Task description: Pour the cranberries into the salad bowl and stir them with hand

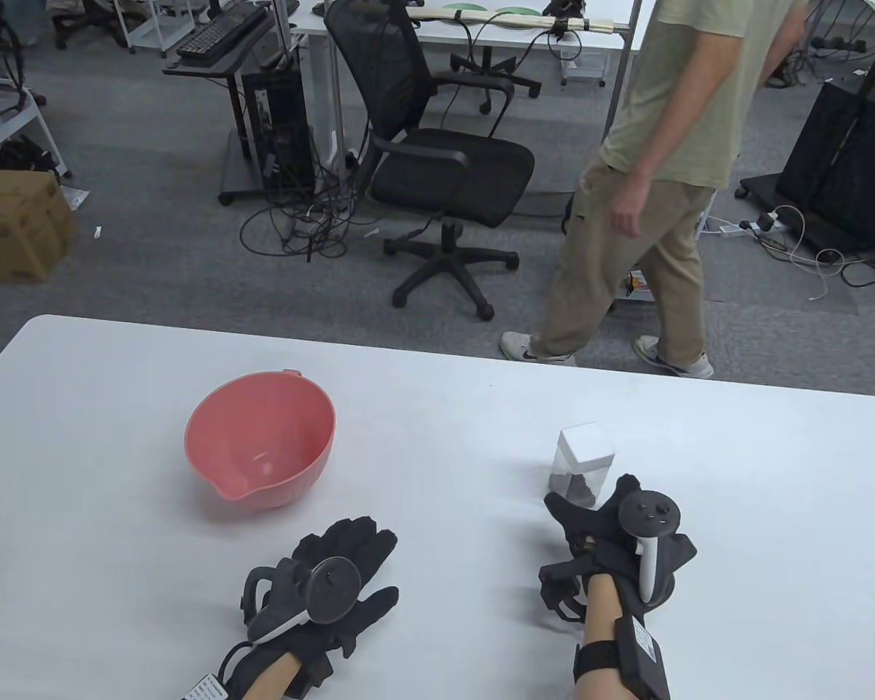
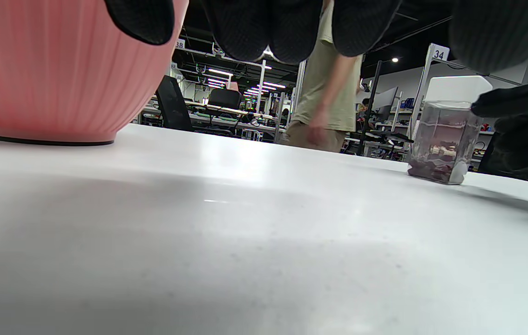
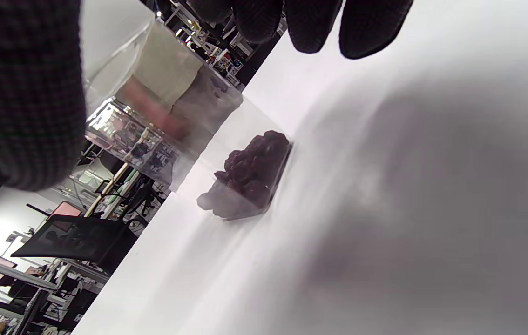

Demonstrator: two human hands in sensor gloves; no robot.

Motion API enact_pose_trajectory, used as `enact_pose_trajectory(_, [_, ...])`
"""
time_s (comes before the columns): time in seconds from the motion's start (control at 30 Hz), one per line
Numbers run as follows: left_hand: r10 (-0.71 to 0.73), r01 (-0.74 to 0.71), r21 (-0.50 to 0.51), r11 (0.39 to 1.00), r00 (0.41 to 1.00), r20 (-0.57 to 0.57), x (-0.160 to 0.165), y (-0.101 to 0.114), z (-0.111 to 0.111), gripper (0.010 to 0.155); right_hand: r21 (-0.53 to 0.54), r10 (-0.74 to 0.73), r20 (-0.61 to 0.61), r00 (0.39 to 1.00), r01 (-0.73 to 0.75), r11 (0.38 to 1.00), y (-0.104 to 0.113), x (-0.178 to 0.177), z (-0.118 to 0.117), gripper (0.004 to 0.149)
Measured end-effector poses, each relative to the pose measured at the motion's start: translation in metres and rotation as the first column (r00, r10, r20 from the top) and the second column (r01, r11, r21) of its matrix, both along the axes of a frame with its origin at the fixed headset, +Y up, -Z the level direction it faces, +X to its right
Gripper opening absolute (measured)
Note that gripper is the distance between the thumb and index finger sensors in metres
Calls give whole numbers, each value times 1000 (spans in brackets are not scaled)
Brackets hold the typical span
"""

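An empty pink salad bowl (image 1: 260,437) stands on the white table (image 1: 445,408), left of centre; its ribbed side (image 2: 54,70) fills the left wrist view's top left. To the right stands a clear jar (image 1: 585,463) with a white lid and dark cranberries (image 3: 254,167) at its bottom. My right hand (image 1: 590,510) is just in front of the jar, thumb on its left and fingers (image 3: 320,23) spread to its right; no grip shows. My left hand (image 1: 361,543) lies flat on the table below the bowl, fingers straight and holding nothing.
A person (image 1: 663,182) walks past beyond the table's far edge. A black office chair (image 1: 445,168) and a desk with cables stand on the carpet behind. Bare table surface lies between the bowl and the jar (image 2: 445,135).
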State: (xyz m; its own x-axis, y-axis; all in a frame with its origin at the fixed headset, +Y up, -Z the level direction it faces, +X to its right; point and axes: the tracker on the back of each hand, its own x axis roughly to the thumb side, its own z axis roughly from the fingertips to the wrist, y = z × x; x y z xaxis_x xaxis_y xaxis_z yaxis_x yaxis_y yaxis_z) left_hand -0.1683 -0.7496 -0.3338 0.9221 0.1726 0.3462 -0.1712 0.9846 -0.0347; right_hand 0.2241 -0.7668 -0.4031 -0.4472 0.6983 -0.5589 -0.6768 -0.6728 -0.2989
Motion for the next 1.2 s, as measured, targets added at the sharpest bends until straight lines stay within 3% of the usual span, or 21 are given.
enact_pose_trajectory(0.13, [5,-5,-8,1000,1000,5,1,0,0,76,-4,-52,35,998,52,999,-3,-3,-13,117])
enact_pose_trajectory(0.27, [15,-15,-12,1000,1000,14,2,-1,0,76,-60,-28,69,997,32,998,-7,-5,-23,117])
enact_pose_trajectory(0.4, [14,-14,-13,1000,1000,19,3,-1,0,76,-44,-17,110,994,22,999,-10,-8,-30,114])
enact_pose_trajectory(0.63, [16,-16,-14,1000,1000,20,3,-2,0,76,-5,-71,183,981,73,997,-13,-11,-35,95])
enact_pose_trajectory(0.77, [13,-13,-19,1000,1000,19,4,-2,0,76,-19,26,155,988,-23,1000,-10,-10,-34,92])
enact_pose_trajectory(1.0, [11,-11,-22,1000,1000,14,3,-1,0,76,94,-13,132,991,0,996,3,-9,-24,89])
enact_pose_trajectory(1.2, [6,-5,-28,1000,1000,10,2,-1,-1,76,230,-49,2,999,48,972,19,-14,-7,89])
